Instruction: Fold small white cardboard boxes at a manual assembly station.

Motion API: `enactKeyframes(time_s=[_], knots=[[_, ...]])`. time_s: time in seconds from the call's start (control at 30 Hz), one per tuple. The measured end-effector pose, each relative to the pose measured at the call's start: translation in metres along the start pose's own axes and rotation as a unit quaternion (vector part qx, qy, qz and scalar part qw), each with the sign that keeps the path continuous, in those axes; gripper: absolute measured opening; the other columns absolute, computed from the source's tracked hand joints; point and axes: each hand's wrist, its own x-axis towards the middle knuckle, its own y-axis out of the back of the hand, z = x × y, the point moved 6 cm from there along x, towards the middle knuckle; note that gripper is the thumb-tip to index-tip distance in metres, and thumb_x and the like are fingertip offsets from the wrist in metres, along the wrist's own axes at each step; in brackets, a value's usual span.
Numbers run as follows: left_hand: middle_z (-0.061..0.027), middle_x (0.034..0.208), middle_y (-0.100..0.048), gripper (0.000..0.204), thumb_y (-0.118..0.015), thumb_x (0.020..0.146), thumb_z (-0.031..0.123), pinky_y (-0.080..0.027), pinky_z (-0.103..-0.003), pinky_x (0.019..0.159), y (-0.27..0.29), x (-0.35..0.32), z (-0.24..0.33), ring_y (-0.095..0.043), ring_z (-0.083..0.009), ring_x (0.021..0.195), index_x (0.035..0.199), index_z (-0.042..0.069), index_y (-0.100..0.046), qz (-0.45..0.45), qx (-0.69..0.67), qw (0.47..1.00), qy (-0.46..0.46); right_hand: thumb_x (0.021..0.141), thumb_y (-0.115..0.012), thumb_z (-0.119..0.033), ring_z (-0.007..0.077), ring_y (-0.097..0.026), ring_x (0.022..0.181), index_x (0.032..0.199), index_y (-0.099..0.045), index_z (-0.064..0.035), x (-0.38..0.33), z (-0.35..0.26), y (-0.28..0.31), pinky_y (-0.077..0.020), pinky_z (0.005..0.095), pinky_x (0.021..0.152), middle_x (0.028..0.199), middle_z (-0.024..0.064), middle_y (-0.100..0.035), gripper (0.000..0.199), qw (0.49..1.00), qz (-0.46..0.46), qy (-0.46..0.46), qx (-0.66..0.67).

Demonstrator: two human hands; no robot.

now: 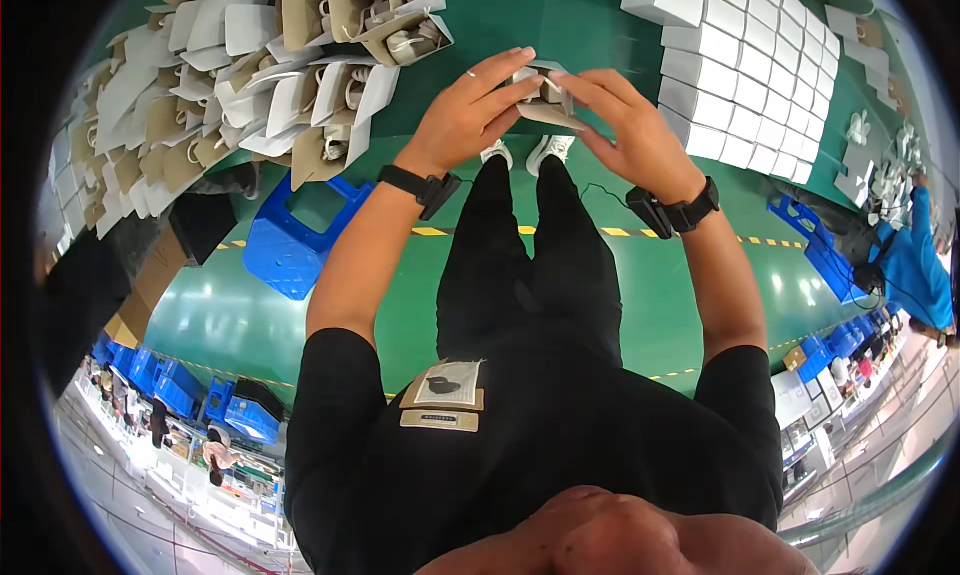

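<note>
Both my hands hold one small white-and-brown cardboard box (545, 95) above the edge of the green table (560, 25). My left hand (470, 110) grips its left side, fingers stretched over the top. Its right side is pinched by my right hand (625, 120), whose fingers press on a flap. A black band sits on each wrist. The inside of the box is hidden by my fingers.
A heap of open brown-and-white boxes with cords (250, 85) covers the table's left. Closed white boxes (745, 70) stand stacked in rows at the right. A blue crate (295, 235) sits on the green floor below. Another person in blue (915, 265) is at the far right.
</note>
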Motion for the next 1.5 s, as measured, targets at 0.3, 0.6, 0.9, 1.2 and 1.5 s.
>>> enactKeyframes(time_s=[0.3,0.6,0.9,1.2,1.5], knots=[[-0.0125,0.146,-0.058,0.055,-0.076,0.075,-0.004,-0.053,-0.041,0.106,-0.002,0.004,0.004,-0.06,-0.0322,0.131,0.128,0.008,-0.067,0.013,-0.058,0.998,0.022,0.084,-0.072,0.009,0.0274,-0.066,0.098,0.131,-0.064,-0.0096,-0.008,0.022,-0.001,-0.0557,0.0372,0.083,0.114,0.0094,-0.06,0.051,0.994,-0.052,-0.032,0.091],[-0.0136,0.145,-0.057,0.054,-0.075,0.077,-0.005,-0.054,-0.042,0.105,-0.009,0.003,0.012,-0.057,-0.0341,0.133,0.128,0.01,-0.066,-0.028,-0.075,0.995,0.051,0.081,-0.077,-0.004,0.0268,-0.063,0.097,0.101,-0.06,-0.0092,-0.001,0.011,0.009,-0.0559,0.0373,0.081,0.106,0.0066,-0.058,0.028,0.991,-0.096,0.051,-0.08],[-0.0164,0.146,-0.054,0.057,-0.072,0.073,-0.016,-0.053,-0.042,0.109,-0.009,-0.001,0.014,-0.055,-0.0359,0.135,0.122,0.012,-0.069,-0.039,-0.078,0.994,0.069,0.076,-0.078,-0.01,0.0253,-0.061,0.098,0.094,-0.06,-0.0101,-0.001,0.005,0.004,-0.0546,0.0381,0.089,0.101,0.0045,-0.057,0.026,0.966,-0.083,0.2,-0.143],[-0.0094,0.144,-0.057,0.04,-0.073,0.076,-0.011,-0.055,-0.04,0.101,-0.012,-0.008,0.02,-0.058,-0.0324,0.13,0.107,0.015,-0.071,-0.012,-0.092,0.994,0.058,0.075,-0.078,-0.01,0.0252,-0.059,0.097,0.09,-0.06,-0.0099,-0.012,0.011,-0.011,-0.0526,0.0433,0.106,0.095,0.004,-0.055,0.023,0.962,-0.004,0.199,-0.188],[-0.0079,0.143,-0.058,0.039,-0.073,0.076,-0.011,-0.056,-0.04,0.097,-0.014,-0.02,0.012,-0.06,-0.0315,0.126,0.105,0.015,-0.071,-0.01,-0.122,0.988,0.099,0.072,-0.078,-0.005,0.0278,-0.057,0.1,0.098,-0.072,-0.0133,-0.014,0.009,-0.011,-0.0441,0.0557,0.115,0.098,0.005,-0.051,0.028,0.984,-0.061,0.127,-0.107]])
